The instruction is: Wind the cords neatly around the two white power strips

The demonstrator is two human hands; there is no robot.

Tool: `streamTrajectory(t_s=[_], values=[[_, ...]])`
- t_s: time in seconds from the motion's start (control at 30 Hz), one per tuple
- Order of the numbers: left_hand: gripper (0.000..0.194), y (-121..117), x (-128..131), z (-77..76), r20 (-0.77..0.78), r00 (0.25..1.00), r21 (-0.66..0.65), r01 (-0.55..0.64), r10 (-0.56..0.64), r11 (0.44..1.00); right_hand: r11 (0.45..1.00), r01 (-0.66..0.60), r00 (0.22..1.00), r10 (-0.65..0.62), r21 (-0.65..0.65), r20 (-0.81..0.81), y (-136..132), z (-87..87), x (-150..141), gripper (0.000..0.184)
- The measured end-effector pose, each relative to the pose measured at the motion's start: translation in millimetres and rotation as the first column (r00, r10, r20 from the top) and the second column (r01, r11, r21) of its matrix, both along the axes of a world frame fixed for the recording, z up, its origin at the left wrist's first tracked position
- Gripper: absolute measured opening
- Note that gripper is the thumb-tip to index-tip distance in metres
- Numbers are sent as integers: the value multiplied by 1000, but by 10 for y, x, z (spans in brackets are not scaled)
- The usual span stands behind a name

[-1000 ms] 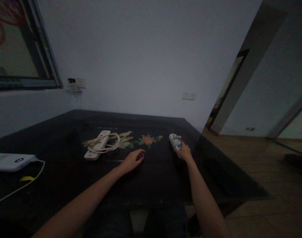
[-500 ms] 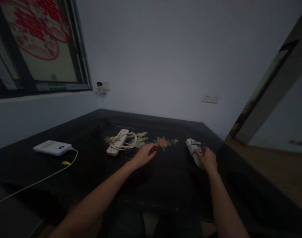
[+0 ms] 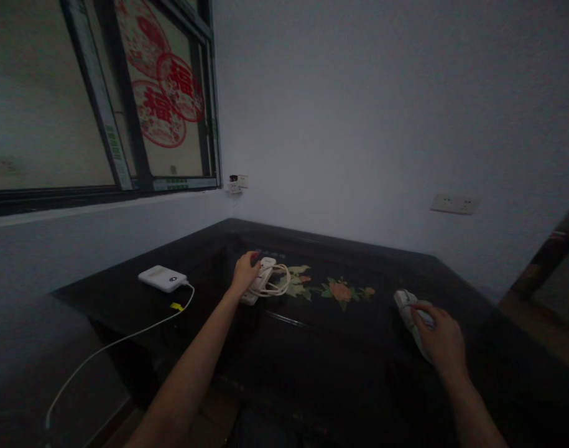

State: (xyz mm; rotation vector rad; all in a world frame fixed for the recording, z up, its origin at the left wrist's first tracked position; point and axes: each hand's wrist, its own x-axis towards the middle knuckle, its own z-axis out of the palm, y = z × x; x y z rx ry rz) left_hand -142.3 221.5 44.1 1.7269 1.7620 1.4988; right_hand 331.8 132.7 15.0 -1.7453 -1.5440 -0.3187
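A white power strip point(image 3: 267, 264) with its cream cord looped over it lies left of the table's middle. My left hand point(image 3: 245, 274) is at its left side, fingers bent and a little apart, the thumb close against the strip. Whether it grips the strip is hard to see. On the right, my right hand point(image 3: 441, 336) is closed over a second white power strip point(image 3: 404, 302), which has its cord wound round it. The hand covers part of this strip, which rests on the table.
A white power bank point(image 3: 160, 277) with a white cable point(image 3: 130, 336) lies on the dark table point(image 3: 321, 361), far left, near a yellow tag point(image 3: 176, 306). Wall sockets point(image 3: 454, 204) sit behind the table. A window point(image 3: 172, 162) is at the left.
My view has turned to the left. My left hand has moved left to the nearer power strip with the looped cord. My right hand has stayed at the wound strip.
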Motion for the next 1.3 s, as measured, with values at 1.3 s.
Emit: streamTrajectory(t_s=[1.3], values=[[52,-254,739,-438,691,642,-183,600,-333,779,775,-628,686,504,-76,-525,4,-200,-1300,30]])
